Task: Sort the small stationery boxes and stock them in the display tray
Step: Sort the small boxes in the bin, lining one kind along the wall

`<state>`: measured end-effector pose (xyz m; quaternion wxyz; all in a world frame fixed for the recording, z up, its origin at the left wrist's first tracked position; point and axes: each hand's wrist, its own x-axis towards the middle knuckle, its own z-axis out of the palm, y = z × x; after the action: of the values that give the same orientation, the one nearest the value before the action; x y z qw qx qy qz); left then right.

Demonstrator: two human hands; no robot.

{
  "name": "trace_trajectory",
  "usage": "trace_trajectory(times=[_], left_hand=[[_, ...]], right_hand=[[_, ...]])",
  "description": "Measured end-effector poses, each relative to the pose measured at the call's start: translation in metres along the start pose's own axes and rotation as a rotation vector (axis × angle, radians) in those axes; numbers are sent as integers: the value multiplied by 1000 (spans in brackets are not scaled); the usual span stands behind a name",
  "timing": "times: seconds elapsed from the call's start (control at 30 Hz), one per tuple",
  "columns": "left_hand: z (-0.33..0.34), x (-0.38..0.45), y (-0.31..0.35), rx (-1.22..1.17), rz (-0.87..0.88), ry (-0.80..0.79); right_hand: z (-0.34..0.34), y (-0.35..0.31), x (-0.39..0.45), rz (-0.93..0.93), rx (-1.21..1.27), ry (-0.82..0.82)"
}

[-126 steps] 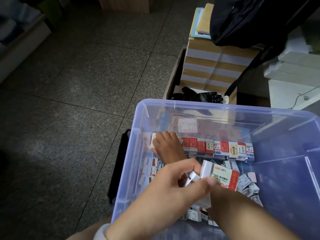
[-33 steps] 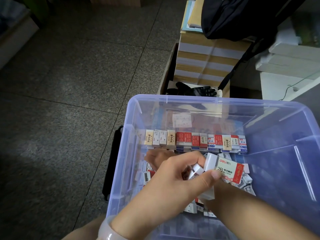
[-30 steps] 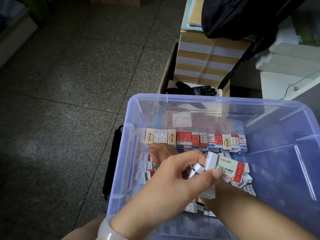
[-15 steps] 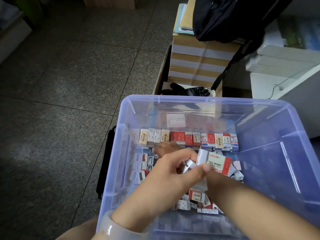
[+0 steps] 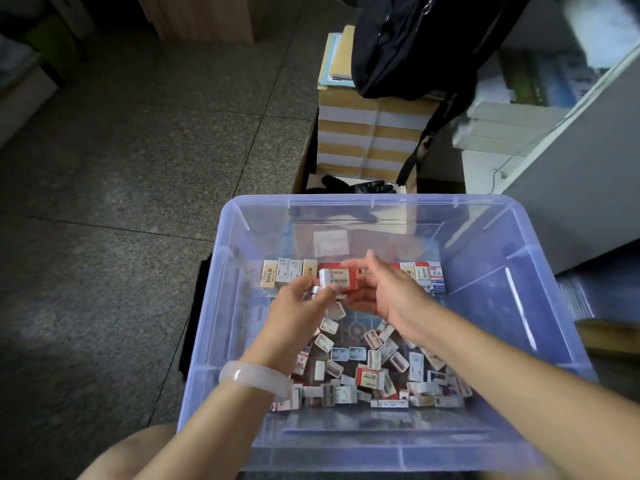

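A clear bluish plastic bin [image 5: 374,200] holds the stationery boxes. A row of small upright boxes [image 5: 277,275] stands along its far wall. Several loose boxes [image 5: 374,372] lie jumbled in the near half. My left hand [image 5: 294,306], with a pale bangle on the wrist, pinches a red-and-white box [image 5: 337,280] and a smaller white one just in front of the row. My right hand [image 5: 391,292] is beside that box on the right, fingers spread and fairly straight. The fingertips are blurred.
Behind the bin are a stack of taped cardboard cartons [image 5: 367,133] with a black bag [image 5: 415,39] on top, and a black glove [image 5: 356,186]. A grey cabinet [image 5: 571,185] stands at the right. Grey tiled floor [image 5: 121,168] lies to the left.
Both hands moved forward from the loose pile to the far row. The arms were crossed and are now side by side. The red-and-white box travelled with my left hand.
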<state>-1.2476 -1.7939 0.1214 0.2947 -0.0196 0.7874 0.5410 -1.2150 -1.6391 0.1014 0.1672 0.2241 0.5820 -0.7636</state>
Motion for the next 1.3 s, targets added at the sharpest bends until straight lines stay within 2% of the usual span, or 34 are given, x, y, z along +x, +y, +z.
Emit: trace_trajectory(times=[0.07, 0.17, 0.3, 0.43, 0.67, 0.77, 1.0, 1.17, 1.3], left_hand=[[2, -2, -8, 38, -11, -30], [3, -6, -22, 68, -27, -97], [-5, 10, -33, 243, -81, -133], [1, 44, -33, 230, -82, -66], [36, 88, -42, 230, -154, 216], [42, 93, -40, 188, -146, 305], [44, 96, -43, 167, -130, 475], [41, 81, -45, 321, -35, 361], [38, 78, -59, 576, 242, 253]], right_hand=[[0, -1, -11, -69, -171, -14], [-7, 9, -10, -27, -258, 40], [-27, 19, 3, 136, -178, 331], [-25, 26, 27, 193, -121, 570], [3, 44, 63, 151, -117, 691], [7, 48, 68, 139, -137, 677], [11, 51, 65, 154, -119, 446], [21, 54, 66, 185, -188, 317], [17, 58, 68, 171, -313, 329]])
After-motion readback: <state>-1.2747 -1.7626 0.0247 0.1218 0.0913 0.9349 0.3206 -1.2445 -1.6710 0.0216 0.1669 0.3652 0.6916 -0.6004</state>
